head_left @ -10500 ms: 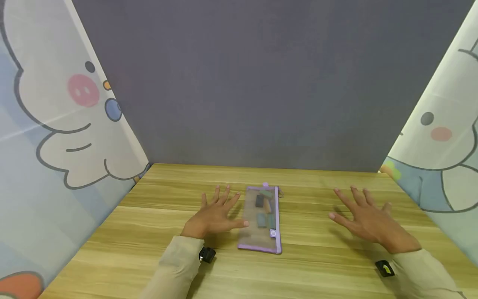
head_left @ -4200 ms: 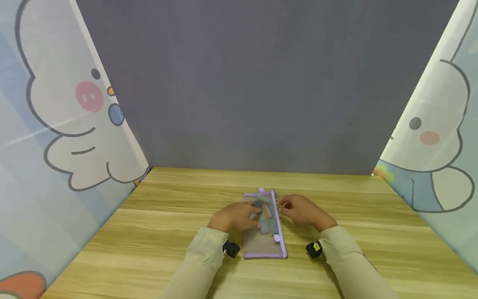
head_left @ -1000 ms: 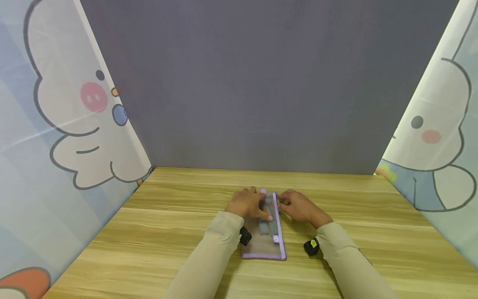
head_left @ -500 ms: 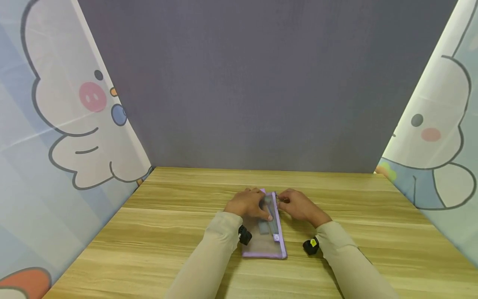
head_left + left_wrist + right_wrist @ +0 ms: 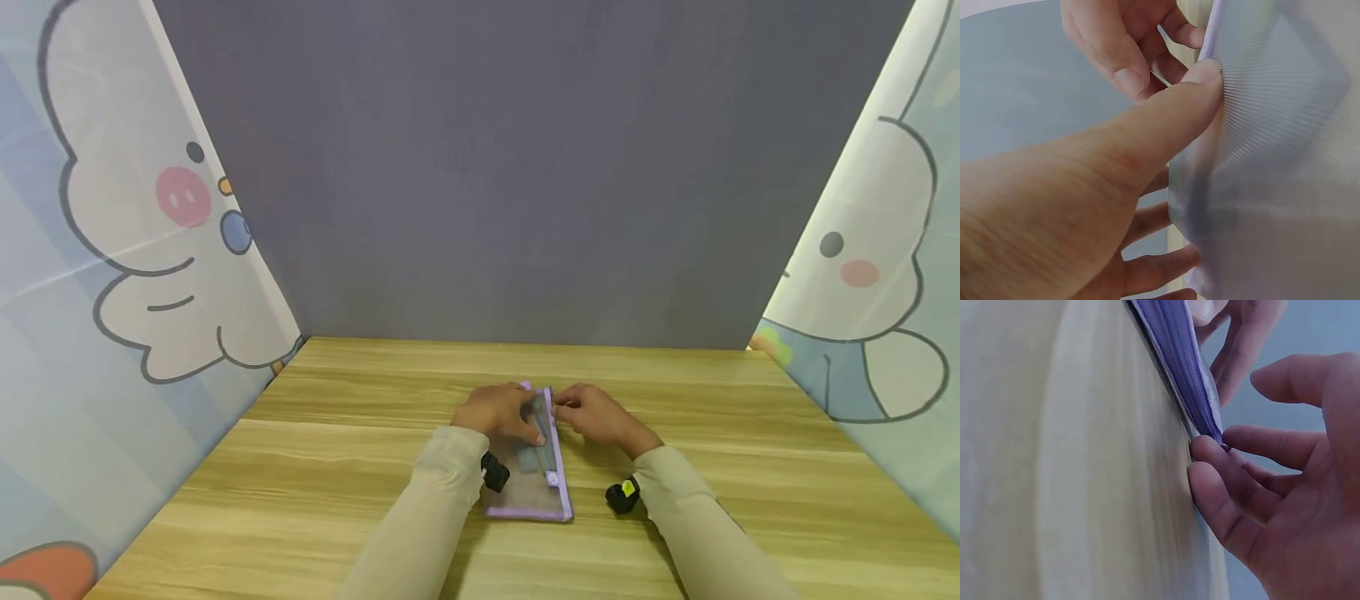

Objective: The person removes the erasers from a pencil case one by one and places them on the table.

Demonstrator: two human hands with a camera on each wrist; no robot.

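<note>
A mesh zip pouch (image 5: 510, 492) with purple edging lies on the wooden table, pale and dark flat pieces (image 5: 530, 457) showing through it. My left hand (image 5: 491, 411) reaches over its far half and grips it. In the left wrist view, the thumb (image 5: 1175, 100) presses the mesh into fine folds, fingertips at the edge. My right hand (image 5: 596, 415) is at the far right corner. In the right wrist view, its fingertips (image 5: 1207, 450) touch the end of the purple zipper (image 5: 1179, 356), with the thumb apart from it. Its ring is hidden by the fingers.
The wooden table (image 5: 337, 475) ends at a dark grey panel (image 5: 525, 167) behind. Cartoon-printed curtains (image 5: 150, 333) stand at both sides. A black wrist camera (image 5: 622, 497) is strapped below each hand.
Since the earliest frame, both spread hands have come in to the pouch, the left over its far half. In the last half second, the right fingers have shifted slightly left onto the corner.
</note>
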